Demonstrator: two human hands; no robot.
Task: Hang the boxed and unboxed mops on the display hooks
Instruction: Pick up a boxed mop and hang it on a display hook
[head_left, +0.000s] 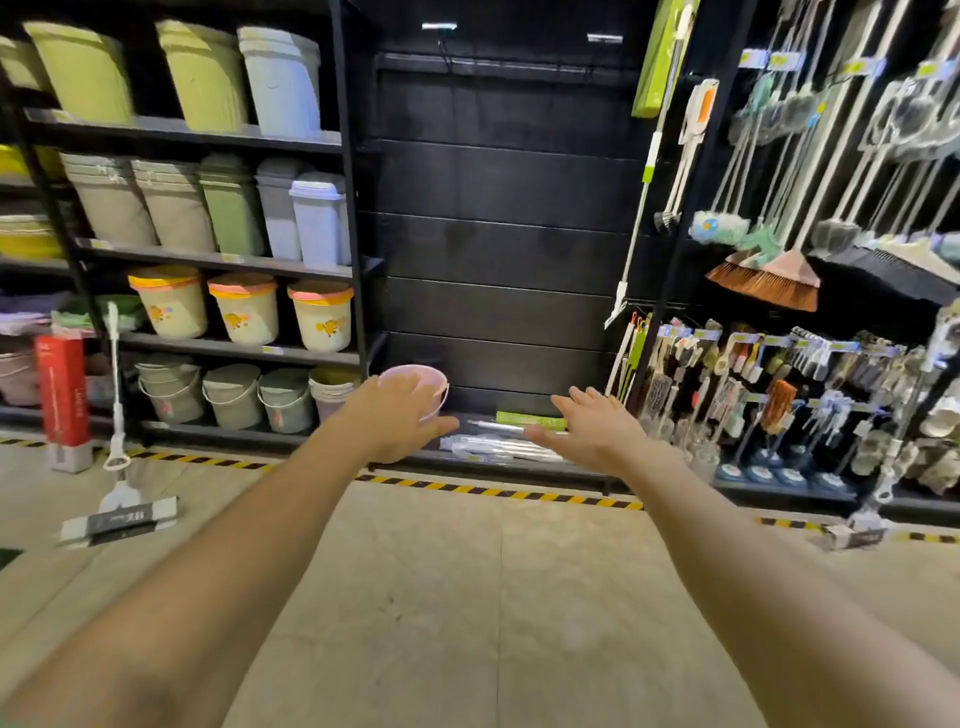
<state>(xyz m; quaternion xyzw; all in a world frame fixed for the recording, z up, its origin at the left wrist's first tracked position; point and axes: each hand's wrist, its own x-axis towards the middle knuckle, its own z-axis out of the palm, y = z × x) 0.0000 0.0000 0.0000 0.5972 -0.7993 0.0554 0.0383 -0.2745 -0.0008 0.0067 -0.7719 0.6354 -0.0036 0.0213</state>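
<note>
- Both arms reach forward over the floor (467, 597) toward a black slatted display panel (498, 249); the left hand (397, 418) and the right hand (592, 428) are each spread, fingers apart, holding nothing.
- On the low shelf (519, 465) at the panel's foot lie wrapped mops (498, 444) and a green boxed mop (530, 418); the right hand partly covers them from this view.
- A pink bucket (421, 387) stands on the same low shelf, just behind the left hand, beside the lying mops.
- High on the panel, two display hooks (439, 26) show near the top edge, well apart from the hands.
- At the panel's right edge another green boxed mop (662, 57) and a long white mop with a green band (641, 197) hang.
- To the left, a red boxed mop (62, 389) stands upright on the floor and a flat mop (117, 467) stands beside it, its head on the floor.
- The shelving on the left (208, 260) carries bins and buckets; the rack on the right holds brooms (769, 278) above and small brushes (779, 389) below.
- A yellow-and-black floor stripe (498, 491) runs along the base of the displays.
</note>
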